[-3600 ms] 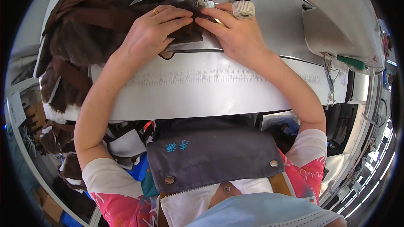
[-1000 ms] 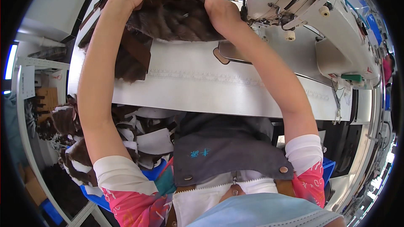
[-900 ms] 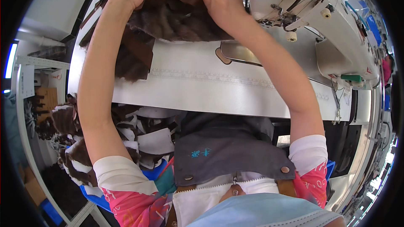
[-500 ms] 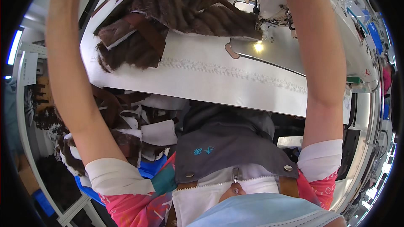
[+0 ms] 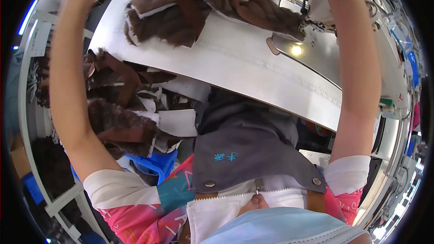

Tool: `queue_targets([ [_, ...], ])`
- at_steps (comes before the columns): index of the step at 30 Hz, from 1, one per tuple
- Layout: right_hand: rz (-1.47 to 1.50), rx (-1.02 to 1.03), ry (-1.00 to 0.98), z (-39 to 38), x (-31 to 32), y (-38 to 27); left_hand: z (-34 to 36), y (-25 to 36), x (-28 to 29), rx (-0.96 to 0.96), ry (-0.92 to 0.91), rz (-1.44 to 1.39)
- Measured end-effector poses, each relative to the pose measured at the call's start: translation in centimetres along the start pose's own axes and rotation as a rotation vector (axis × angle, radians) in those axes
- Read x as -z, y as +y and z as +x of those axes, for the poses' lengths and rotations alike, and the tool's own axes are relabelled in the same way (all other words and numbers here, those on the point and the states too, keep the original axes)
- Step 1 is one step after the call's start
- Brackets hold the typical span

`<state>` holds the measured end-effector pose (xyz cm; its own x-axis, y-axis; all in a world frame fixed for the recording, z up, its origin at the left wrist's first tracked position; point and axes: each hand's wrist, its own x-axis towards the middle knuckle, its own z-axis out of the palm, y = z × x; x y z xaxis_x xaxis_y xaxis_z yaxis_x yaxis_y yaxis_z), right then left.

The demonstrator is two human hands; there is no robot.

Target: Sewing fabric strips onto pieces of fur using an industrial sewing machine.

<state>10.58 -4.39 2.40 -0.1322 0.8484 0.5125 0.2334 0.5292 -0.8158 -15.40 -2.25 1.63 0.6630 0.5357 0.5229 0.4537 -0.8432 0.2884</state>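
Both my forearms reach up past the upper edge of the picture, so neither of my hands shows. Brown fur pieces with leather-like strips [image 5: 187,11] lie across the white table of a sewing machine [image 5: 322,7]. The right end of one long fur piece [image 5: 271,16] lies at the machine's needle area, beside a lit spot on the metal plate [image 5: 312,54]. My right forearm passes in front of the machine. On the left, my other forearm is raised beside the table's left end, apart from the fur that I can see.
More fur and leather scraps [image 5: 122,122] are heaped below the table's left front edge, over a blue bin [image 5: 158,165]. A white metal rack [image 5: 34,153] stands at the far left. The white table [image 5: 253,70] slopes across the view, its front edge near my apron [image 5: 253,153].
The view has tilted, so the table and the fur on it appear shifted right and up. More of the scrap heap shows at the left. My left forearm's upper end has shifted slightly right.
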Motion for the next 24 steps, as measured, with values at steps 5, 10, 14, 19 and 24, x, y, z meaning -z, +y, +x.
queue_targets([
  [5,-0.116,0.037,-0.195,-2.4,1.0,9.9,-9.6,2.8,-10.1,0.065,-0.391,0.592],
  [10,-0.760,0.191,0.131,-1.4,0.6,16.1,0.4,-2.5,-12.2,0.250,0.122,0.017],
  [14,0.770,-0.765,0.059,-15.7,-4.9,8.2,5.9,-14.7,-13.2,0.437,0.051,0.315],
  [19,1.029,-1.126,0.270,-21.4,-3.1,8.2,10.7,-20.7,-19.6,0.696,-0.111,0.394],
  [24,0.856,-1.056,0.268,-17.2,-0.4,11.2,8.6,-23.9,-20.3,0.776,-0.380,-0.187],
])
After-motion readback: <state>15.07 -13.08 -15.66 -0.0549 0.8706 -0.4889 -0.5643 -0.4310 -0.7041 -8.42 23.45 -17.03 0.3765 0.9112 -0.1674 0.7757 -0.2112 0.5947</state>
